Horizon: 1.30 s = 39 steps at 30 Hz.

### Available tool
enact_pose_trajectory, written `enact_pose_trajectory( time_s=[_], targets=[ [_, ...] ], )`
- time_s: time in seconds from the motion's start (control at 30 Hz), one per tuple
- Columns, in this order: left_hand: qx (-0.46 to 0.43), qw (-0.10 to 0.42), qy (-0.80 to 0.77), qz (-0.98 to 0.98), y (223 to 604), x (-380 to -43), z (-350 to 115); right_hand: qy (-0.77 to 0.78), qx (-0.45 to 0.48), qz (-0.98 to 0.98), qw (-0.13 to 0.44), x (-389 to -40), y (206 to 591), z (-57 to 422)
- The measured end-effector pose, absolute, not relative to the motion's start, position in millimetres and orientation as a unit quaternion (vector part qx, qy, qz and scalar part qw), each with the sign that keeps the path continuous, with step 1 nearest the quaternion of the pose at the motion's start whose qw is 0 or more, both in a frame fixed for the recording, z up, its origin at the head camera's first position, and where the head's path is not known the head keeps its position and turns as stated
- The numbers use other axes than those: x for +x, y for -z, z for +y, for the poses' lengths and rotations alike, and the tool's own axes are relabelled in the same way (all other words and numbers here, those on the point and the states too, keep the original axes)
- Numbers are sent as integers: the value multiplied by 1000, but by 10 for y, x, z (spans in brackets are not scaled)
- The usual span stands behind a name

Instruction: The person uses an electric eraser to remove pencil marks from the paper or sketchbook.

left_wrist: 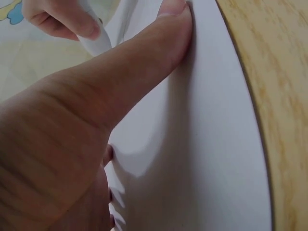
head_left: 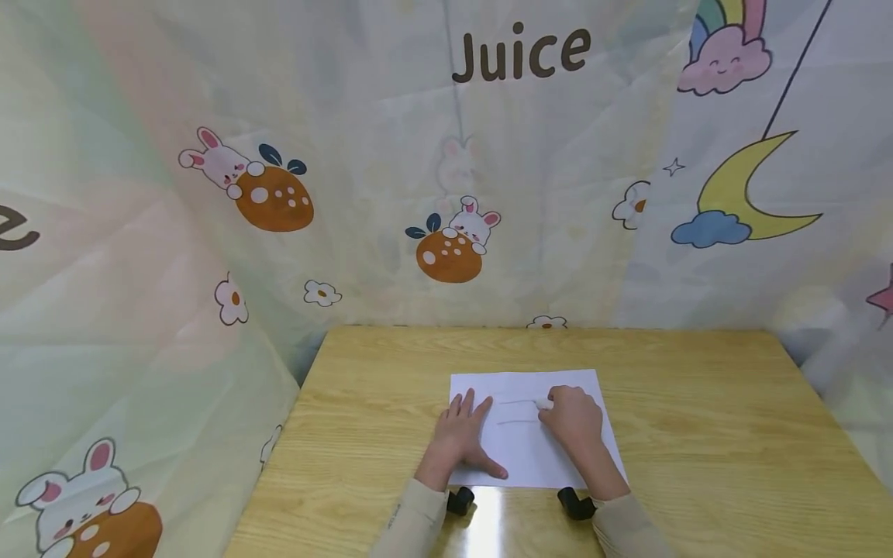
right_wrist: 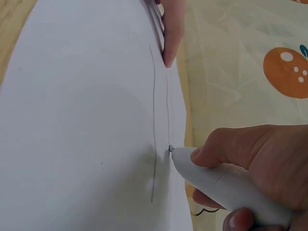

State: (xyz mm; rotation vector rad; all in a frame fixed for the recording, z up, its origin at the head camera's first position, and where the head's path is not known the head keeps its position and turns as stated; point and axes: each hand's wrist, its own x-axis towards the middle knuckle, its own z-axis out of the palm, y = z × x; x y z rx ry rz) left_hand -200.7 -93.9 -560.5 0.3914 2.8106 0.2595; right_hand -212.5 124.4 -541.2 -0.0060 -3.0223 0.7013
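A white sheet of paper [head_left: 523,457] lies on the wooden table with two thin pencil-like lines [right_wrist: 154,110] across its upper part. My left hand [head_left: 460,438] rests on the sheet's left side, fingers spread and thumb stretched out toward the near edge. In my right hand [head_left: 575,418] is a thick white pen-shaped tool [right_wrist: 216,180], gripped between thumb and curled fingers. Its small dark tip is right at the end of the shorter line, the one nearer the far edge, in the right wrist view. Beyond my left thumb, the left wrist view shows the tool's rounded white body [left_wrist: 96,43].
The wooden table [head_left: 377,403] extends to both sides of the sheet. A printed cloth [head_left: 377,194] with rabbits, a moon and lettering hangs behind the far edge and along the left. Black wrist-worn pieces [head_left: 576,505] sit by both cuffs.
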Motion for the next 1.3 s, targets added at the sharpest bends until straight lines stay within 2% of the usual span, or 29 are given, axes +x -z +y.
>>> enact_pose_trajectory(
  time_s=[0.43,0.67,1.3],
  targets=[
    [128,142,-80,978,5750,-2041,-959,-224,8,-974,26,-2131,5407,1219],
    [137,141,-91,976,5631,-2008,-945,-219,0,-976,15,-2157,5426,1219],
    [140,136,-95,976,5606,-2005,-959,-222,10,-975,19,-2168,5405,1209]
  ],
)
